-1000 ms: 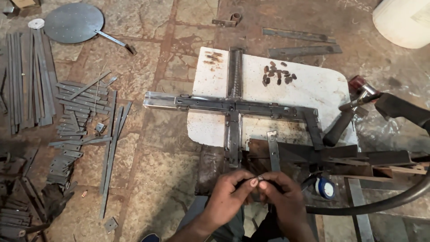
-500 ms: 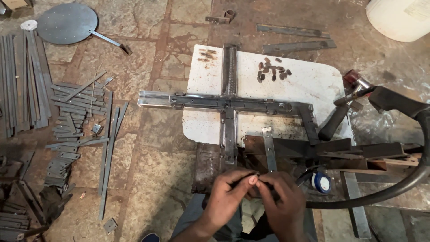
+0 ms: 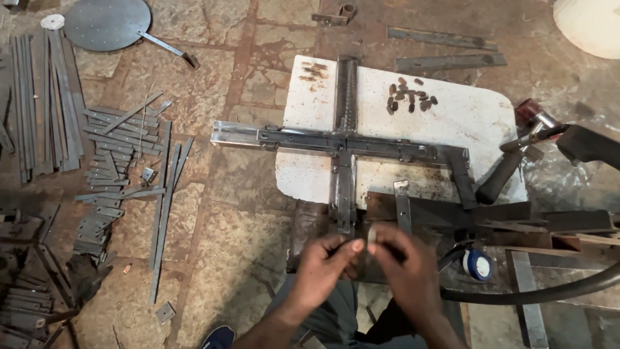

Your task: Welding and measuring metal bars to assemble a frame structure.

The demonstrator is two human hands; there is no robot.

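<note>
My left hand [image 3: 325, 266] and my right hand [image 3: 403, 268] meet low in the middle of the head view, fingertips pinched together on a small pale metal piece [image 3: 371, 235]. Which hand bears it more I cannot tell. Just beyond the fingers lies a cross-shaped steel frame [image 3: 342, 145] on a white slab [image 3: 465, 123]. A short flat strip [image 3: 403, 205] stands up from dark bars right of the cross. A cluster of small dark pieces [image 3: 408, 97] rests on the slab's far side.
Left on the stone floor lie heaps of flat steel strips [image 3: 113, 168] and long bars [image 3: 39, 103], with a round metal disc [image 3: 106, 24] behind. A welding holder [image 3: 526, 139] and black cable [image 3: 536, 294] sit right, beside a blue tape measure [image 3: 478, 265].
My hands have stayed together at the same spot, fingers shifting slightly on the small piece. The view drifted a little.
</note>
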